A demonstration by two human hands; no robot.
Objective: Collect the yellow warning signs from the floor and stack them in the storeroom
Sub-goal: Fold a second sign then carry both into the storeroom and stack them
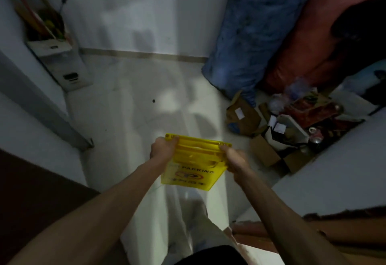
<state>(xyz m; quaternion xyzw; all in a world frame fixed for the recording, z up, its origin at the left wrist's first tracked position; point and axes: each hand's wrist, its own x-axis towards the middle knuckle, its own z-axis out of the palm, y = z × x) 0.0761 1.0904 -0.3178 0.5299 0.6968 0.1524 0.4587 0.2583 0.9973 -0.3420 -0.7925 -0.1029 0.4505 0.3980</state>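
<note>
In the far left corner of the floor (135, 97) I see a white box (62, 64) against the wall, with long sticks standing in it.

My left hand (164, 148) grips the top left corner of the yellow sign (194, 170). Its fingers (174, 139) are curled tight over the upper edge, with the back of the hand toward me.

The sign is bright yellow plastic, flat and roughly rectangular. It has a thick ribbed top edge that seems to show more than one layer; I cannot tell whether that is one folded sign or several held together. Its face tilts toward me and carries the black word PARKING above a red circle with a P in it, then a blurred line of smaller print. It hangs in the air between both hands, off the floor, over the middle of the floor towards its near edge.

My right hand (236, 161) holds the top right corner in the same way, its fingers (224, 148) wrapped closed round the edge.

Further right, a blue bundle (250, 34) and a red bundle (309, 55) lean in the far right corner. Open cardboard boxes (269, 156) full of clutter lie along the floor's right edge.
</note>
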